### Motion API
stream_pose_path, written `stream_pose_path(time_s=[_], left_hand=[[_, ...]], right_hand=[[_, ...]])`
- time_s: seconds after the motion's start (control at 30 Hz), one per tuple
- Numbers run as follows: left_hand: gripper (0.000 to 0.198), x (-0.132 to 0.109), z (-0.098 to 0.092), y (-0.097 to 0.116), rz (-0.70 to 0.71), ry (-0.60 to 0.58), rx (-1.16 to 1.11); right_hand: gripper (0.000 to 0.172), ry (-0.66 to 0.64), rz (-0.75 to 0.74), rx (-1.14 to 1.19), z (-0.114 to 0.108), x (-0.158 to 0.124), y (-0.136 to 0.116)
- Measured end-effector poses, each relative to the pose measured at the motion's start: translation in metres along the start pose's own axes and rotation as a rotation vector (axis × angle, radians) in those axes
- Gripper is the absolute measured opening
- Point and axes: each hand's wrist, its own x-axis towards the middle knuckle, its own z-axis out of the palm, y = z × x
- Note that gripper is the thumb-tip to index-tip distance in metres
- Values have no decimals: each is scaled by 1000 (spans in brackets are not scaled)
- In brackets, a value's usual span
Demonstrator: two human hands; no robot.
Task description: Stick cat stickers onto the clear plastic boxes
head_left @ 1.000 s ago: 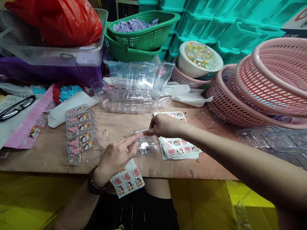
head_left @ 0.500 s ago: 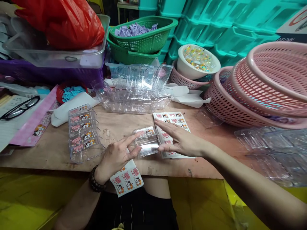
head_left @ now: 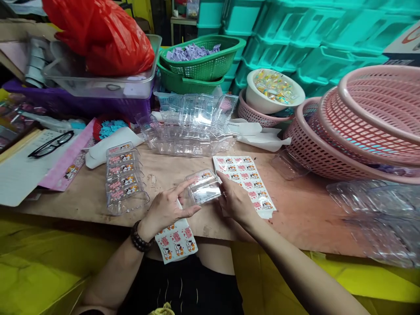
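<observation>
We are holding a small clear plastic box between both hands, just above the front of the wooden surface. Our left hand is pinching its near-left edge, fingers partly curled around it; our right hand is closing on its right end. The box's long axis is running left to right, its far end tilting up slightly. A sticker on its lid is showing a cartoon cat beside pink writing too small to read. The sticker sheet just right is carrying the same design, as is the row of labelled boxes to the left.
</observation>
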Motion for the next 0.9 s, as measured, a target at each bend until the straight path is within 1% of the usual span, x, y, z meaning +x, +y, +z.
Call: stream_pose_path(time_s=[0.1,0.17,0.23,0.3,0.33,0.37,0.4,0.43,0.47,0.5,0.57,0.6,0.67,0.77,0.83,0.9], left_hand=[[69,2,3,3,0,1,-13],[68,-2,3,4,23,9,-24],[68,-13,1,4,60,54,-63],[63,-36,-6,3,100,159,-132],[56,-51,-11,1,107,233,-169],[45,-68,-18,-2,92,314,-196],[31,-85,-26,-7,50,403,-213],[18,-102,-35,-13,-14,463,-218],[13,-118,-43,-19,-82,502,-204],[18,-132,-52,-26,-136,509,-176],[26,-151,-64,-41,-228,446,-107],[26,-156,-67,-47,-264,410,-74],[24,-159,-66,-57,-327,383,-25],[24,-149,-55,-68,-363,482,27],[27,-139,-49,-73,-356,550,46],[28,-128,-46,-77,-357,580,65]], right_hand=[[59,-98,78,52,0,9,7],[58,-153,139,84,-3,16,9],[49,-154,166,98,-7,24,6],[35,-115,166,120,-13,30,-7],[30,-101,160,141,-16,32,-18],[27,-101,149,174,-17,34,-31],[25,-115,132,212,-17,35,-46],[23,-140,106,249,-15,36,-63],[20,-183,74,282,-11,37,-81],[16,-228,46,302,-5,38,-99],[15,-319,27,318,11,42,-130],[17,-347,37,312,20,44,-143],[17,-358,70,283,37,49,-161],[17,-287,87,232,55,56,-174],[18,-252,74,204,60,62,-178],[22,-242,58,174,63,67,-182]])
